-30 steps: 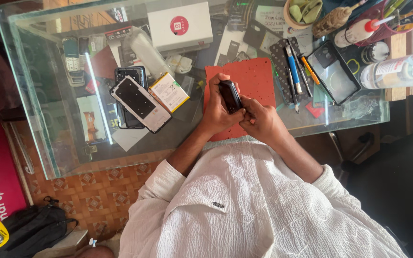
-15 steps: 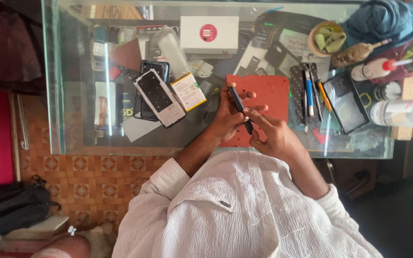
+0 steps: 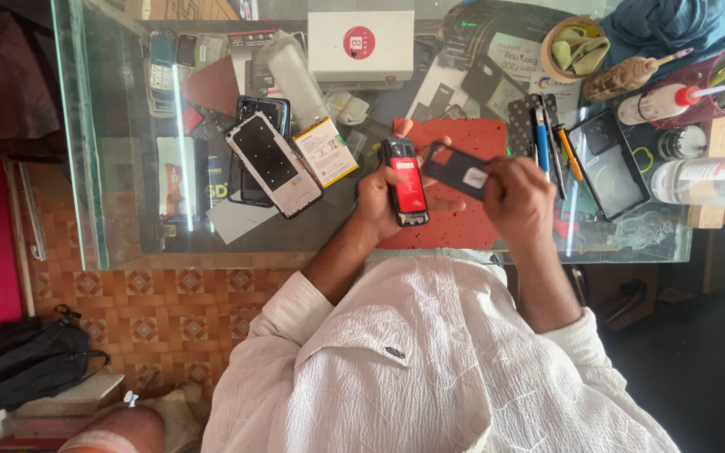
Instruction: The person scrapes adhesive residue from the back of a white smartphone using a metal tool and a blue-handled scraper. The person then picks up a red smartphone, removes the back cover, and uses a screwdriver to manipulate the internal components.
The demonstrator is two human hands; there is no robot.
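Observation:
My left hand (image 3: 377, 195) grips a small black phone (image 3: 404, 180) with its back open, showing a red battery. My right hand (image 3: 515, 195) holds the phone's black back cover (image 3: 456, 170) just to the right of it, apart from the phone. Both hover over a red work mat (image 3: 463, 226) on the glass counter (image 3: 119, 243). My white sleeves fill the lower part of the view.
Left of my hands lie a white phone frame (image 3: 272, 164), a dark phone (image 3: 255, 113) and a loose battery (image 3: 326, 151). A white box (image 3: 360, 45) sits behind. Pens and screwdrivers (image 3: 551, 147), a clear phone case (image 3: 610, 164), glue bottles (image 3: 660, 102) and a blue cloth (image 3: 673, 25) stand right.
The back cover has come off the phone: earlier both hands held the closed phone together, now my right hand holds the cover apart and the red battery shows.

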